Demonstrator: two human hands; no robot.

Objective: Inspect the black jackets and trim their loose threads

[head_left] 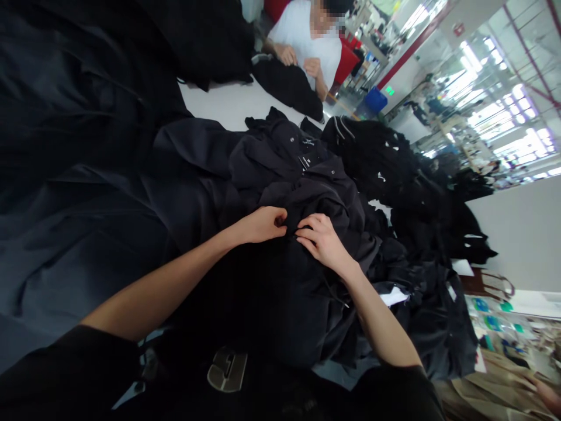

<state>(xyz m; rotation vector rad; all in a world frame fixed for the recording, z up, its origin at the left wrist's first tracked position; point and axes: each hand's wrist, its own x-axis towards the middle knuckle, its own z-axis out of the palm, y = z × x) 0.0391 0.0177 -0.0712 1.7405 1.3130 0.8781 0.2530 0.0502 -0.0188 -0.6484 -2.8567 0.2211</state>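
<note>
A dark jacket (258,158) with a label at its neck and snap buttons lies spread before me on a table. My left hand (267,224) is closed, its thumb and fingers pinching black cloth of the garment. Close by on the right, my right hand (322,237) has its fingers bent and pressed together on the same cloth. A narrow gap separates the two hands. The exact bit of cloth between the fingertips is too dark to make out.
Black garments are heaped at the right (377,152) and upper left (197,41). Across the white table (214,105), a person in a white shirt (298,29) handles a black garment (289,88). A blue bin (376,100) stands beyond. Bottles (493,323) and brown cloth (491,386) are at the lower right.
</note>
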